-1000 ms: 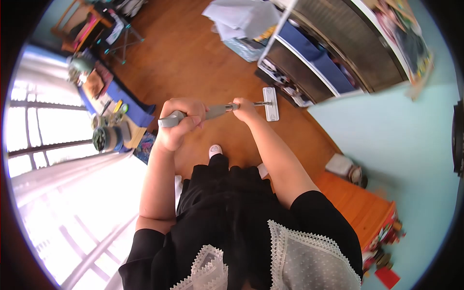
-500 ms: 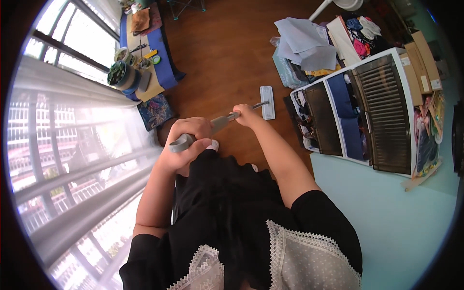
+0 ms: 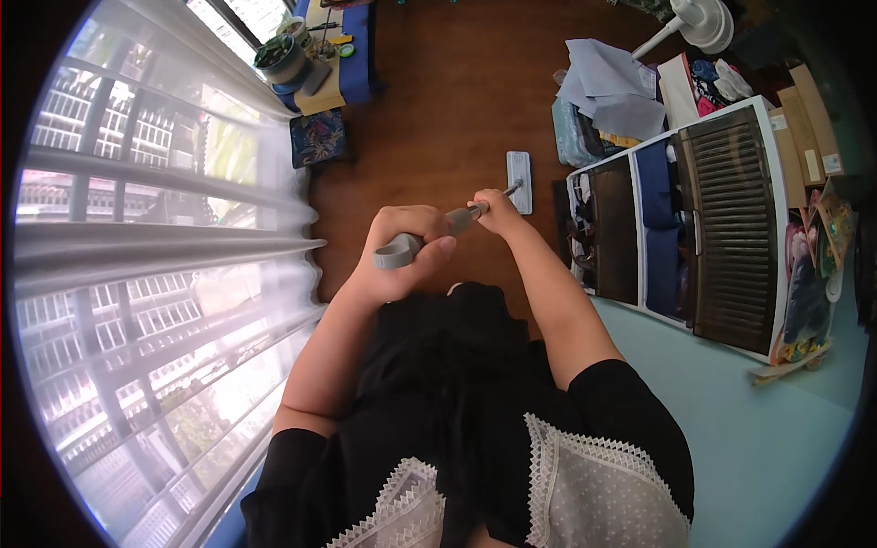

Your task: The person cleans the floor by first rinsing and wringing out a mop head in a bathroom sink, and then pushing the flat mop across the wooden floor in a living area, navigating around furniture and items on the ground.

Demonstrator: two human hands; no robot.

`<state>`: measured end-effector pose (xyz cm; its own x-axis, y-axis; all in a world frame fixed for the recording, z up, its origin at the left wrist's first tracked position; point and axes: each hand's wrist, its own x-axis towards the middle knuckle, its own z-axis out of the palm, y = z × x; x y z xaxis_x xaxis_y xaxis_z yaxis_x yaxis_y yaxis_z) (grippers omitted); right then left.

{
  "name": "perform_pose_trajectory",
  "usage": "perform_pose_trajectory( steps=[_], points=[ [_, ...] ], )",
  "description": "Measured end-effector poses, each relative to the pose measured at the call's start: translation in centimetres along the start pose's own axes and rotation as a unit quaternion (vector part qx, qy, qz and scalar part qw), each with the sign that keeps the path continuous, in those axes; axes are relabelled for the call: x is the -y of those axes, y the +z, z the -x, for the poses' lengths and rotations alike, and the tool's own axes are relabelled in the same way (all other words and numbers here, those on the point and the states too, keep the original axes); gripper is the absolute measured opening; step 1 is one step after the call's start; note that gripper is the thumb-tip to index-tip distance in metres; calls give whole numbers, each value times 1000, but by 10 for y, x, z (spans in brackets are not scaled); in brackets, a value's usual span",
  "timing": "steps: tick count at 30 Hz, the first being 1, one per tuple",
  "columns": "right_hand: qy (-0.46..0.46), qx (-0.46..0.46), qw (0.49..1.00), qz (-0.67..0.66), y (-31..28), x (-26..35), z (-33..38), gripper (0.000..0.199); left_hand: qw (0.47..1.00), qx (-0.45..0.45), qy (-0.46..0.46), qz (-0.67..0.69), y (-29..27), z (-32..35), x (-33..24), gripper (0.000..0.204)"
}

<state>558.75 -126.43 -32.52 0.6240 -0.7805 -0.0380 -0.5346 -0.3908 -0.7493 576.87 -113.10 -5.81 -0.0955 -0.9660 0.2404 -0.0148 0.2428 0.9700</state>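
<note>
I hold a grey mop handle (image 3: 457,221) in both hands. My left hand (image 3: 402,247) wraps the looped top end of the handle, close to my body. My right hand (image 3: 493,206) grips the shaft lower down. The flat white mop head (image 3: 518,181) rests on the brown wooden floor (image 3: 438,119) just beyond my right hand, next to the drawer unit. My black dress hides my feet.
A white plastic drawer unit (image 3: 694,219) stands to the right against a pale blue wall. Folded cloths and bags (image 3: 612,91) pile up beyond it, near a white fan base (image 3: 699,23). To the left are sheer curtains (image 3: 183,237), a patterned cushion (image 3: 318,137) and a low blue table (image 3: 352,46).
My head has turned, so the window swung further into view at the left. The mop head moved nearer the drawer unit. Both hands keep hold of the handle.
</note>
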Motion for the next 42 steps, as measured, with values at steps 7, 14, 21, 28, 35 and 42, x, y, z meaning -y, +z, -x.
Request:
perform_pose_trajectory(
  steps=[7, 14, 21, 28, 35, 42],
  points=[
    [114, 55, 992, 7, 22, 41, 78, 18, 988, -2, 0, 152, -17, 28, -7, 21],
    [120, -5, 993, 0, 69, 49, 129, 28, 989, 78, 2, 129, -8, 93, -13, 18],
    [36, -15, 999, -10, 155, 151, 117, 26, 998, -40, 20, 35, -67, 206, -52, 23],
    [-73, 39, 994, -73, 247, 261, 97, 27, 989, -112, 89, -25, -108, 291, -114, 20],
    [-124, 91, 983, -101, 312, 313, 89, 25, 979, -137, 100, -115, -127, 332, -142, 22],
    [-203, 123, 966, -101, 285, 311, 83, 23, 975, -162, 125, -83, -129, 327, -139, 23]
  ],
)
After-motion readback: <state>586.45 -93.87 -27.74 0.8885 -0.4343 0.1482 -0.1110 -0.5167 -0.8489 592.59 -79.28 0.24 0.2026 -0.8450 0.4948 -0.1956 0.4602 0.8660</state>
